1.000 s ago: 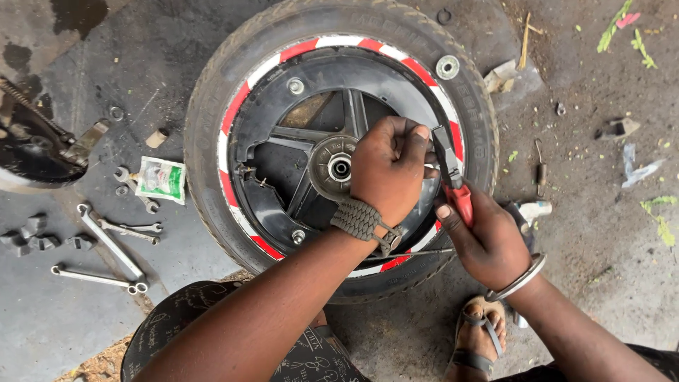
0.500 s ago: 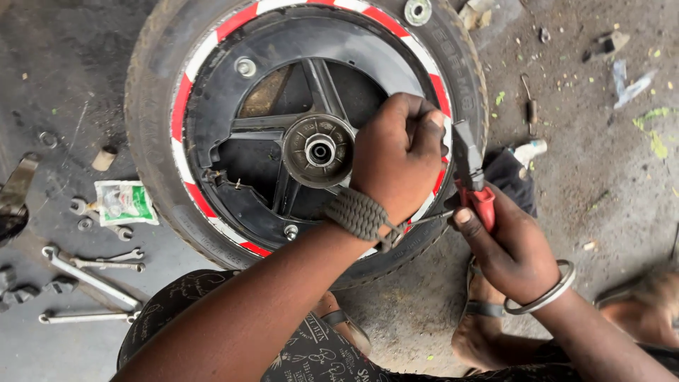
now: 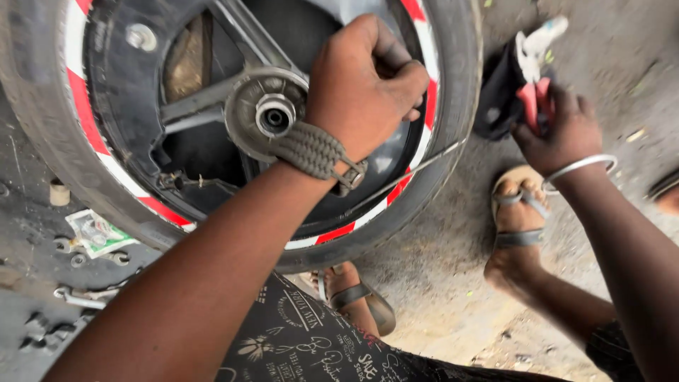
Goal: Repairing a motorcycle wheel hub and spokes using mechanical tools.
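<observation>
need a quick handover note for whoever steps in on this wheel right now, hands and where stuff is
Left hand: closed in a fist over the wheel rim, near the hub; what it grips is hidden.
Right hand: off the wheel, gripping red-handled pliers by a dark cloth on the ground.
Motorcycle wheel lies flat, tyre on. A thin wire crosses the rim by the left wrist.
Spanners and small parts lie on the ground at left.
Done and left: can't tell from this view.
</observation>
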